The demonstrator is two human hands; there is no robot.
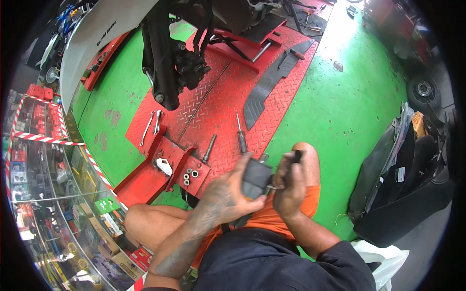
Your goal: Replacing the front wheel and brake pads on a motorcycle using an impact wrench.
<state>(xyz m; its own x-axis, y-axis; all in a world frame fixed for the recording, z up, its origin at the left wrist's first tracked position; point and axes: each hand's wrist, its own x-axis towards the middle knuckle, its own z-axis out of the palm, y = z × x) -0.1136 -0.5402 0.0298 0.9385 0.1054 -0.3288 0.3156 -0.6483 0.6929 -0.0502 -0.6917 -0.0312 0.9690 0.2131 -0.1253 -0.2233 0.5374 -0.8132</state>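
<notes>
In front of my lap, my left hand (232,194) is closed around a dark grey boxy part (257,178), thumb along its lower edge. Thin metal ends stick out from the side of that part toward my right hand (290,190). The right fingers are curled around a small black piece (295,156), whose kind I cannot make out. A screwdriver (242,140) lies just beyond my left hand on the red lift platform (213,106). To its left rest a long bolt (209,148) and several metal rings (187,177).
A motorcycle fork (162,58) with a caliper (191,68) hangs above the platform. Two wrenches (147,128) and a white piece (164,166) lie near the red wheel clamp (170,153). A glass display case (63,194) stands left; a black seat (403,184) lies right.
</notes>
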